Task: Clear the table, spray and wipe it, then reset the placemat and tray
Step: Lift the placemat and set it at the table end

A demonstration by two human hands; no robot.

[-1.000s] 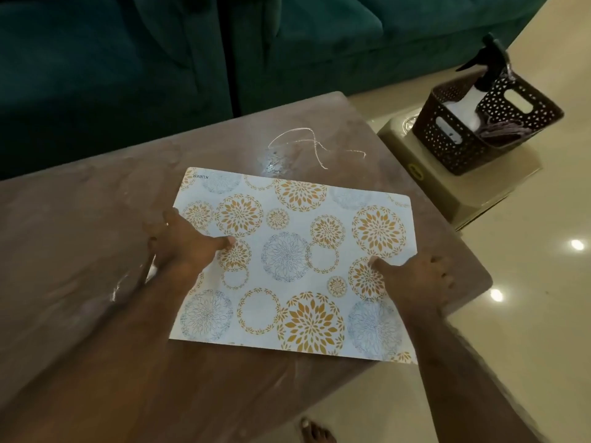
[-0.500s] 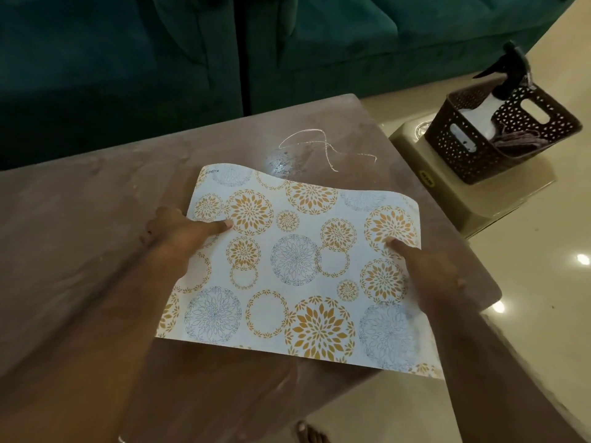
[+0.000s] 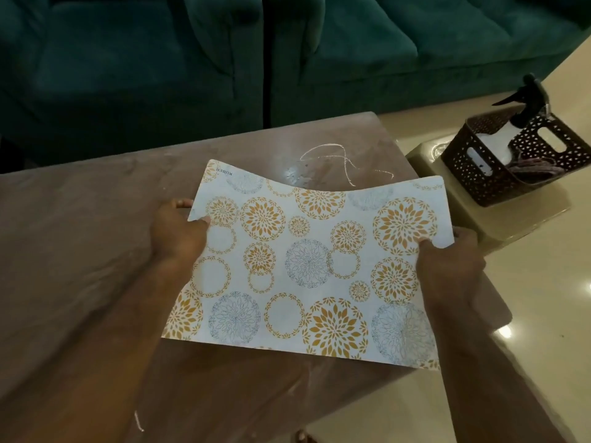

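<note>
- placemat (image 3: 307, 266) is off the table (image 3: 80, 235), held in the air over its right half, far edge sagging in the middle
- left hand (image 3: 177, 231) pinches the mat's left edge, thumb on top, fingertips curled behind the edge
- right hand (image 3: 447, 260) pinches the right edge the same way, thumb on top; its fingers are under the mat, not visible
- progress, my read: the tabletop shows no dishes or tray, so clearing looks mostly done or the mat is the last item to go
- can't tell from this alone whether the mat is being lifted away or brought back for the reset
- spray bottle (image 3: 511, 123) stands in the brown basket (image 3: 499, 161) on a beige stool (image 3: 527, 225) beside the table, well apart from both hands, so no spraying is under way
- a cloth-like thing (image 3: 531, 169) lies in the same basket, nobody holding it
- pale streaks on the tabletop and a thin whitish squiggle (image 3: 335, 161) just beyond the mat; could be wipe marks, wet spray or glare, unclear
- left at minimum: the mat laid flat, the tray back on; maybe spray and wipe too
- hidden: tray not in view anywhere; table under the mat is covered; near table edge is behind the forearms
- lighting is dim, the green sofa (image 3: 351, 43) behind is mostly dark, basket contents are hard to make out
</note>
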